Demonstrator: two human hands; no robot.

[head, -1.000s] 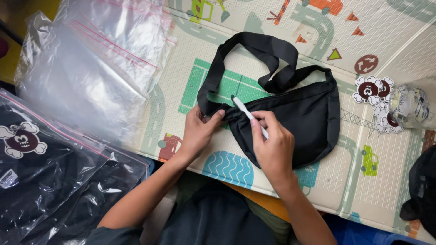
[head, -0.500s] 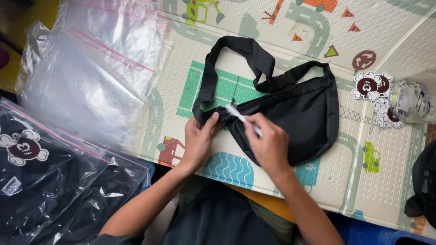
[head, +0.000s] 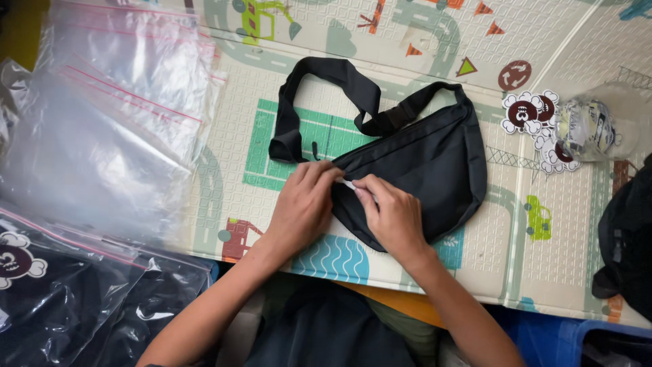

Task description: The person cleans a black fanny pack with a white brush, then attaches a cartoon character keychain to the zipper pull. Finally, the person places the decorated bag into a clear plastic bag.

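Observation:
A black sling bag (head: 426, 163) with a looped strap (head: 319, 88) lies on a printed play mat (head: 435, 41). My left hand (head: 302, 204) and my right hand (head: 392, 214) meet at the bag's left end. Between their fingertips they pinch a small white object (head: 349, 185), mostly hidden by the fingers. Both hands rest on the bag's near edge.
Empty clear zip bags (head: 115, 115) pile at the left. Bagged black items (head: 61, 299) lie at the lower left. Round cartoon stickers (head: 528, 112) and a clear packet (head: 591, 129) sit at the right. Another black item (head: 628, 238) lies at the right edge.
My right hand held a white stick up above the bag. It has come down, and both hands now close together on it at the bag's left end.

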